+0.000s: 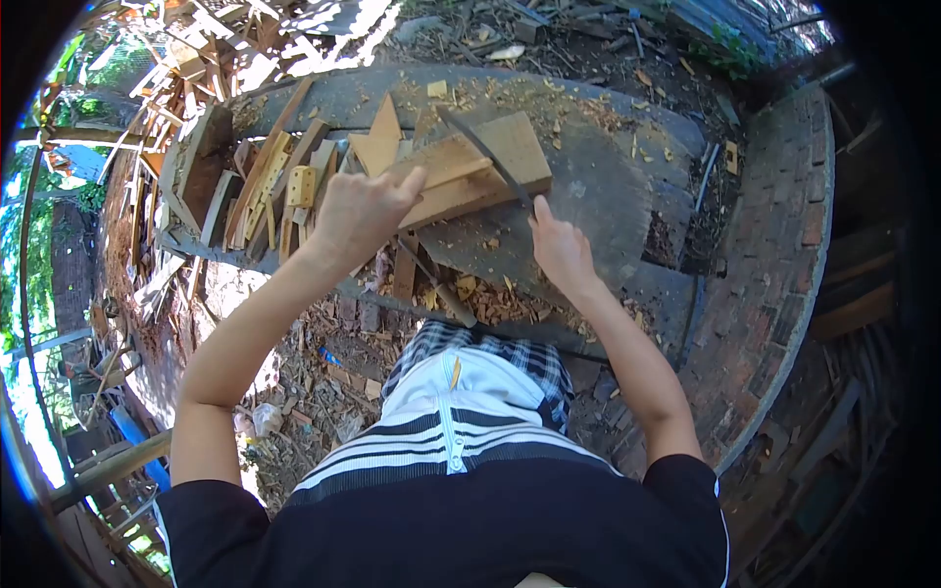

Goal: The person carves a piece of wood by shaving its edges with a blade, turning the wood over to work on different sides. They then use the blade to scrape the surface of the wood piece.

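A thick light wooden block (pixel 520 147) lies on the dark worktable (pixel 608 216). On top of it rests a thinner wood piece (pixel 446 160), whose left end is at my left hand (pixel 368 211), fingers curled closed round or against it. My right hand (pixel 564 250) is wrapped round the near end of a long dark blade (pixel 490 157), which slants up and left across the wood. The blade's handle is hidden in my fingers. Just beyond my left hand lies a star-shaped wood piece (pixel 377 142). A second tool with a wooden handle (pixel 456 304) lies at the table's near edge.
Wooden strips and offcuts (pixel 260 191) crowd the table's left side, with a yellowish block with holes (pixel 302 186) among them. Shavings (pixel 500 299) fill a gap near the front edge. A curved brick surface (pixel 760 265) stands at the right.
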A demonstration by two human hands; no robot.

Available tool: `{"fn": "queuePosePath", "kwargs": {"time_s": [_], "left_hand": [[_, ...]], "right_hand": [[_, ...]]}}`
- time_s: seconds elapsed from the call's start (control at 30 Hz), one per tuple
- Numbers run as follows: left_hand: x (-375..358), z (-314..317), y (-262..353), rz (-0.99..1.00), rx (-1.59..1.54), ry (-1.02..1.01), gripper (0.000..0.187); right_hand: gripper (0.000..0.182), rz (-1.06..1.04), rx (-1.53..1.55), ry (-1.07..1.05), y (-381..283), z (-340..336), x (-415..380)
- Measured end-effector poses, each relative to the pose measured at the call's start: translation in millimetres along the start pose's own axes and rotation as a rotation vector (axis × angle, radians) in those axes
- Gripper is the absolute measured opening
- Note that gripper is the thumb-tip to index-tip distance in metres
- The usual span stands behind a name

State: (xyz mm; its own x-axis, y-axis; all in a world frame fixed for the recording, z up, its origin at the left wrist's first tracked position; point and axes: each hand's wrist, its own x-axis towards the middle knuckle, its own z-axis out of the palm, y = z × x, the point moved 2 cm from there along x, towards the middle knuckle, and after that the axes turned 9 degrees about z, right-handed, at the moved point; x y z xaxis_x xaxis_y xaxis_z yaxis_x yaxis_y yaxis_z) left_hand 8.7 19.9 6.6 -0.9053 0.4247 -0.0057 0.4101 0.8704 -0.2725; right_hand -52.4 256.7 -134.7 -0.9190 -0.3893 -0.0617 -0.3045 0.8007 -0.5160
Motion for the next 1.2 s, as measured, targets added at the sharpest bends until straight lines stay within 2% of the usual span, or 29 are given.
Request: {"fn": "queuePosePath", "kwargs": {"time_s": [0.03,0.1,0.13,0.2,0.27,0.4,0.47,0.57,0.7,0.77,0.87,0.9,0.97,1.1,1.17,1.2], "left_hand": [[1.7,0.3,-7.2,-0.012,0.018,0.005,0.023],[-4.1,8.5,-15.9,-0.112,-0.160,-0.121,0.022],[-8.2,11.0,-25.4,-0.221,-0.319,0.008,0.026],[-16.8,27.5,-38.9,-0.270,-0.406,0.047,0.031],[-17.2,29.7,-36.8,-0.317,-0.506,0.073,0.036],[-6.0,3.1,-18.2,-0.323,-0.333,-0.042,0.035],[-3.8,0.6,-13.7,-0.312,-0.284,-0.066,0.034],[-0.9,2.8,-14.0,-0.280,-0.211,-0.059,0.032],[-2.1,3.0,-8.2,-0.248,-0.178,-0.075,0.029],[-2.7,1.5,-4.8,-0.245,-0.175,-0.097,0.028],[-4.9,3.6,-2.3,-0.246,-0.145,-0.116,0.027],[-7.2,7.0,-0.9,-0.242,-0.143,-0.103,0.026],[-2.7,3.5,-1.3,-0.241,-0.125,-0.067,0.025],[3.3,-3.6,3.7,-0.202,-0.124,-0.110,0.024],[2.9,-3.6,2.1,-0.221,-0.109,-0.139,0.023],[2.1,-1.7,4.5,-0.211,-0.118,-0.152,0.023]], "right_hand": [[0.020,0.010,0.026,-0.022,0.6,-0.1,1.3],[0.020,0.045,0.066,-0.073,-1.8,5.3,-7.4],[0.022,0.056,0.090,-0.077,-4.9,-1.9,-2.8],[0.023,0.072,0.112,-0.070,-13.7,-22.2,5.4],[0.020,0.022,0.159,0.048,-31.6,-46.9,4.5],[0.018,-0.057,0.178,0.096,-59.1,-74.6,0.5],[0.019,-0.036,0.057,-0.001,-57.1,-61.8,1.3],[0.019,-0.031,-0.085,-0.030,-28.6,-16.9,8.5],[0.023,-0.059,-0.033,-0.015,-40.2,-39.3,3.4],[0.024,-0.099,0.062,0.115,-54.9,-63.0,0.9],[0.025,-0.087,0.155,0.110,-63.9,-75.0,0.1],[0.025,-0.098,0.154,0.112,-55.2,-61.7,-0.6],[0.028,-0.036,-0.085,-0.035,-24.4,-22.5,3.2],[0.028,-0.048,-0.022,-0.033,-26.3,-33.2,2.3],[0.025,-0.109,0.096,0.097,-44.3,-55.9,-0.7],[0.025,-0.094,0.099,0.086,-52.7,-65.6,-5.0]]}}
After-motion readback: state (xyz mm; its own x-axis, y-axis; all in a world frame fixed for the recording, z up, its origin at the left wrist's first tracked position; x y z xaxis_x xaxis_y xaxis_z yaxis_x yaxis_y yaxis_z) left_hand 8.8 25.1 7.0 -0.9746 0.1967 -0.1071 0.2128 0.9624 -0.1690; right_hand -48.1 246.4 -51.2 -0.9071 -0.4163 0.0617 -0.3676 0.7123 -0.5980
